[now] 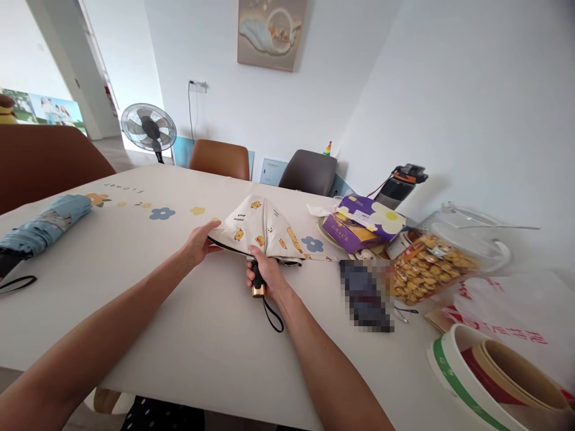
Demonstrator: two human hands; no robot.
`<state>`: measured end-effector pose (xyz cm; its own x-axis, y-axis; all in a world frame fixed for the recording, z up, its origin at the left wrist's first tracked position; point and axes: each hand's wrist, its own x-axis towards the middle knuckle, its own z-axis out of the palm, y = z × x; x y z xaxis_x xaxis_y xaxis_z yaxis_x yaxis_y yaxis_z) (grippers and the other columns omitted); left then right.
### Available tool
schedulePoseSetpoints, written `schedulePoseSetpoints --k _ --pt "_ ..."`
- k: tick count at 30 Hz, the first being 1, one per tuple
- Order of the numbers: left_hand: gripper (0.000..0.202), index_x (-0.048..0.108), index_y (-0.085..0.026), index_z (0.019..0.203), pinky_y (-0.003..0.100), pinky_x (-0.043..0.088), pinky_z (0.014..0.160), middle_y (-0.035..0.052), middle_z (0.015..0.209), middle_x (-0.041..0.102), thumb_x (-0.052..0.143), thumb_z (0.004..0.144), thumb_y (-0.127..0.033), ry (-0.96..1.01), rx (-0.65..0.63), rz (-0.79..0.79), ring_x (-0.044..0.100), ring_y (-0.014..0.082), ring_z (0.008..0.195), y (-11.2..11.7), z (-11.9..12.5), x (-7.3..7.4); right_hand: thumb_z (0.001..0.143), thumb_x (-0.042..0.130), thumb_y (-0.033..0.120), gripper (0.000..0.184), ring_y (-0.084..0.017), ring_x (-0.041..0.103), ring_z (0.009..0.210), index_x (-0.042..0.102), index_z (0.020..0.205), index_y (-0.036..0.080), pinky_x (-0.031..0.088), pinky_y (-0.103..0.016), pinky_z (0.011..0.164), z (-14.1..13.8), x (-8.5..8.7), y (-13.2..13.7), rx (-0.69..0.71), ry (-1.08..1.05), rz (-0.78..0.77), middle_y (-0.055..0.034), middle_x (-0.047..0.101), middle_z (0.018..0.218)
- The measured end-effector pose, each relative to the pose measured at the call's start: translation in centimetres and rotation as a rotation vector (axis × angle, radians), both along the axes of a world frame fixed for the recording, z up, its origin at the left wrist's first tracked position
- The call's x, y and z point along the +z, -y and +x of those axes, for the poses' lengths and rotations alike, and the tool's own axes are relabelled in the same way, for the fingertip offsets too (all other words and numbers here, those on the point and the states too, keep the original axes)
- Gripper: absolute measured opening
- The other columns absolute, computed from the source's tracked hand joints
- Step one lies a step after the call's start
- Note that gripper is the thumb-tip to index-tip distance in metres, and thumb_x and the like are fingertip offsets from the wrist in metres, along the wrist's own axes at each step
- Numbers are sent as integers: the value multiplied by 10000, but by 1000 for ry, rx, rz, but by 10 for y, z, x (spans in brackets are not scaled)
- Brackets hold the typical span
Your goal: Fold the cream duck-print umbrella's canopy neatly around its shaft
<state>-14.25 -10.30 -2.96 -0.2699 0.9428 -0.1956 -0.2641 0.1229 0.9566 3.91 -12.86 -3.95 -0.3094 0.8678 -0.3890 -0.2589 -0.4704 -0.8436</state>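
1. The white umbrella lies on the table between the near and far edges, its folds loosely spread and its handle pointing to the near edge, which puts the handle within easy reach.
2. The right hand is wrapped around the handle, thumb up against the base of the cloth; this grip probably keeps the shaft from turning.
3. The left hand pinches the cloth's left corner, thumb above and fingers beneath, seemingly to keep that panel spread and taut. How firmly it presses, I cannot tell.
4. The wrist strap hangs from the handle in a loose loop on the tabletop, held by neither hand.
5. A blue umbrella, folded, lies toward the table's left edge, well apart from both hands.
6. A purple box, a cookie jar and a dark bottle crowd the table's right side, perhaps kept there to leave the middle free for handling.
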Motion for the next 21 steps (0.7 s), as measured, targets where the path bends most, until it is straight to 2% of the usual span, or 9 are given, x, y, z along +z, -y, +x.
schedulePoseSetpoints --k 3,7,10,15,18,21 --pt "240 594 -126 686 260 496 436 21 631 541 699 563 -304 -72 22 1 531 124 537 -2 -4 -2 723 612 499 363 -58 395 363 447 664 181 399 -228 306 3 -1 -3 46 -55 -20 31 469 562" --pt "179 549 -149 636 185 391 351 -28 539 468 661 616 -288 -163 93 113 413 62 417 -3 -1 4 755 582 500 330 -37 366 360 427 760 208 375 -175 324 8 -2 -10 66 -176 -82 63 452 569" --pt "162 536 -157 646 177 350 328 -32 536 463 629 651 -289 -207 136 184 399 60 407 -1 0 13 779 567 461 289 -35 370 362 438 783 202 378 -168 336 10 -2 -12 85 -180 -95 61 467 575" --pt "174 537 -157 674 179 343 331 -31 541 468 601 693 -317 -267 189 345 407 66 421 10 2 32 742 619 410 283 -46 408 386 483 727 163 411 -190 338 8 0 -9 81 -96 -43 29 508 597" --pt "168 546 -158 681 177 348 339 -30 546 474 606 699 -314 -286 208 385 416 69 435 18 5 43 714 637 451 319 -53 418 391 499 687 165 406 -196 328 8 -1 -7 92 -68 -21 21 504 580" --pt "163 544 -156 670 179 353 348 -25 554 482 618 693 -299 -218 202 383 429 71 444 24 9 51 686 635 530 382 -58 413 384 511 668 169 394 -206 324 7 -3 -7 109 -37 -4 16 496 562"
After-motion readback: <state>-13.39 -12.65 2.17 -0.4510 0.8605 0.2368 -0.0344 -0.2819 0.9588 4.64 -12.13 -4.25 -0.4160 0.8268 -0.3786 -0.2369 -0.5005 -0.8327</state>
